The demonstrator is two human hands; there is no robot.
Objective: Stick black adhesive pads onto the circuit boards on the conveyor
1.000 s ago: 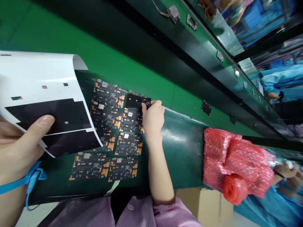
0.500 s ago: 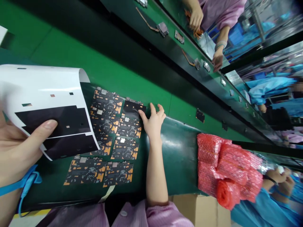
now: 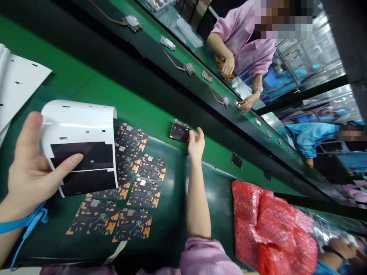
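A black-filmed circuit board lies flat on the green conveyor belt, just beside the right hand's fingertips — the left hand grips a curled white backing sheet carrying black film patches.

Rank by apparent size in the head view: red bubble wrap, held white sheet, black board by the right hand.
Red bubble wrap, largest; white sheet in the left hand; black board, smallest, beside the right hand.
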